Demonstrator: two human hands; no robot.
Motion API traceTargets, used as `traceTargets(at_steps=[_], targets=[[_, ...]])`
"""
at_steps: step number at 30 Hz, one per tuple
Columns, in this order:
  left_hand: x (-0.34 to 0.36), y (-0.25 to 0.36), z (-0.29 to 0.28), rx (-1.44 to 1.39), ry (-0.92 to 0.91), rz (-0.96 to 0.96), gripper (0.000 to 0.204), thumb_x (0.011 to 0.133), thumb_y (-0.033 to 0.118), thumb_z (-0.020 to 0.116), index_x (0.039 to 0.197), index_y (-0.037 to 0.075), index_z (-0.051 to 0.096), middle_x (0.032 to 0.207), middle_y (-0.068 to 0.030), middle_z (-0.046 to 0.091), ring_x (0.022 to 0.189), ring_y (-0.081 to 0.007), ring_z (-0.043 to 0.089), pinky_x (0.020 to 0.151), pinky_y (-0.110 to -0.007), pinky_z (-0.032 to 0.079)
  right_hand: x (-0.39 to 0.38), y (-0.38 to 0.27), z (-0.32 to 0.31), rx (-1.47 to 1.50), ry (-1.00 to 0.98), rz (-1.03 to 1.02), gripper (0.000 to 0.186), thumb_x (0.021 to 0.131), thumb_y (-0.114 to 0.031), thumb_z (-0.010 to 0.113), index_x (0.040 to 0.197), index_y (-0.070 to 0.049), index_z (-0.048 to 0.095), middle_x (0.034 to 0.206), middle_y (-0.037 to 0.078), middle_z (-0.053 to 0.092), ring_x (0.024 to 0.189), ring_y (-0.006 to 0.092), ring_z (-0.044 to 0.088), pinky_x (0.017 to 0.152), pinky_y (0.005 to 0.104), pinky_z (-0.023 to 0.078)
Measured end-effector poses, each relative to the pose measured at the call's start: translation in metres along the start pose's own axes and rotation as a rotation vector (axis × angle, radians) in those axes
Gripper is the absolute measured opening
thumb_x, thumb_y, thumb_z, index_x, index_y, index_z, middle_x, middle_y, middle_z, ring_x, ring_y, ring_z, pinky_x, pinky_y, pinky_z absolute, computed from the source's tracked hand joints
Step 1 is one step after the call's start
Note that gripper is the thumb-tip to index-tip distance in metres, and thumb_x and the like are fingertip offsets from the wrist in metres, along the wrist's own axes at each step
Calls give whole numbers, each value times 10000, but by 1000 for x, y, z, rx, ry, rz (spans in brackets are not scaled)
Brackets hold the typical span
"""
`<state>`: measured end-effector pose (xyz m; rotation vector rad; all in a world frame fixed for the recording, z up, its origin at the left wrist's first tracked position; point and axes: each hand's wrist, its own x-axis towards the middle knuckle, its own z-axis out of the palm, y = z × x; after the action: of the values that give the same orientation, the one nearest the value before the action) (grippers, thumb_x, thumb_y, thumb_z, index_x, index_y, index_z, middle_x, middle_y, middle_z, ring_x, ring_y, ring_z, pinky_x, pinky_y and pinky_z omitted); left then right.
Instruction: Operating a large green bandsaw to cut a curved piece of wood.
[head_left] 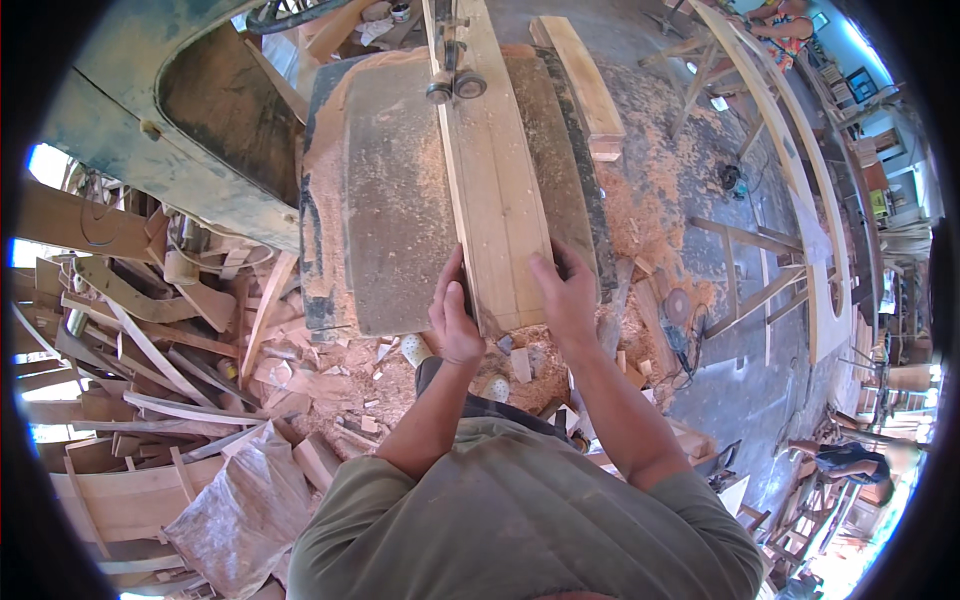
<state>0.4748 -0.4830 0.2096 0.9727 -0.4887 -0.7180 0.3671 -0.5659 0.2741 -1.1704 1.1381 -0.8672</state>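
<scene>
A long, pale wooden board lies on the dusty bandsaw table, its near end toward me. Lines run lengthwise along its top face. My left hand grips the board's left edge near that end, fingers along the side. On the opposite edge my right hand is closed, with the thumb on top and fingers down the side. Farther along, the bandsaw's guide rollers stand over the board's left edge. The blade itself is hard to make out.
The saw's large grey-green frame rises at the left. Wood offcuts pile up below it, beside a crumpled sheet. A thick beam lies right of the table. An angle grinder rests on the sawdust-strewn floor. Two people are at the right.
</scene>
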Motion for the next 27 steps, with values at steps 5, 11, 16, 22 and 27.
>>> traceTargets(at_steps=[5, 11, 16, 22, 27], targets=[[3, 0, 0, 11, -14, 12, 534, 1005, 224, 329, 1417, -110, 386, 1412, -221, 481, 1309, -285, 460, 1114, -374, 327, 4, 3, -1, -35, 10, -13, 466, 891, -171, 665, 1252, 104, 558, 1141, 164, 661, 1014, 173, 642, 892, 295, 500], [4, 3, 2, 43, -13, 11, 553, 1003, 243, 330, 1417, -120, 377, 1421, -234, 469, 1323, -300, 452, 1123, -389, 319, 5, 2, 0, -36, 15, -37, 463, 883, -177, 666, 1241, 100, 568, 1124, 162, 667, 1004, 169, 644, 888, 297, 501], [5, 1, 1, 46, 6, -1, 575, 1000, 260, 336, 1417, -134, 363, 1424, -250, 463, 1333, -317, 447, 1131, -404, 312, 6, -1, 1, -11, -1, -25, 461, 885, -170, 666, 1240, 106, 563, 1134, 165, 663, 1010, 175, 646, 890, 296, 501], [7, -2, 2, 32, 34, 2, 544, 1004, 261, 347, 1379, -129, 406, 1391, -238, 495, 1316, -305, 466, 1119, -405, 328, 9, 0, 2, 3, 7, -28, 444, 887, -156, 665, 1236, 100, 568, 1133, 158, 665, 999, 171, 647, 882, 290, 502], [3, -30, -14, 117, 182, 0, 423, 1018, 297, 359, 1167, -57, 537, 1185, -183, 598, 1005, -228, 627, 916, -350, 472, 13, 2, 0, -24, -1, -33, 436, 883, -154, 668, 1236, 83, 576, 1120, 147, 669, 977, 165, 644, 864, 287, 508]])
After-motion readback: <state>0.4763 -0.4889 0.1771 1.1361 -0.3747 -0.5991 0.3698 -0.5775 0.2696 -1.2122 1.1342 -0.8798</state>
